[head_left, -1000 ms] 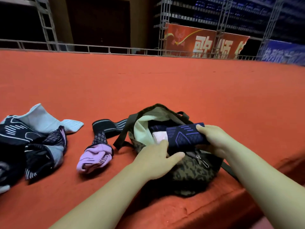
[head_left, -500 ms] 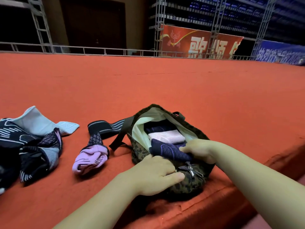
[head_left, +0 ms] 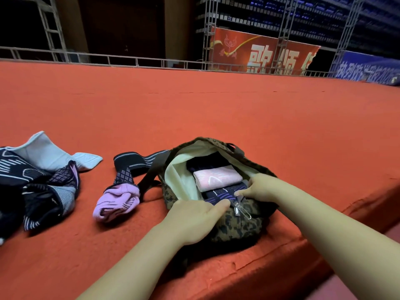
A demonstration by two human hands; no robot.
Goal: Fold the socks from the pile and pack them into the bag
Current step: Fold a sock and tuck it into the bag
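A camouflage bag [head_left: 239,227] with a cream lining stands open near the front edge of the red carpet. Inside lies a folded pink sock [head_left: 216,177], and in front of it a folded navy sock with purple lines [head_left: 224,192]. My right hand [head_left: 263,187] reaches into the bag's mouth from the right, fingers curled down on the navy sock. My left hand [head_left: 194,219] grips the bag's near rim, thumb pointing toward the zipper pull [head_left: 238,210]. Left of the bag lies a loose black and lilac sock [head_left: 118,202]. The sock pile [head_left: 39,185] sits at the far left.
A light-blue sock [head_left: 52,154] tops the pile. The bag's dark strap [head_left: 151,172] trails to its left over the loose sock. The carpeted platform drops off at its front edge [head_left: 281,258] just below the bag. Metal railings and banners stand far behind.
My right hand has carried the navy sock from above the bag down into it, in front of the pink sock. My left hand has shifted onto the bag's near rim.
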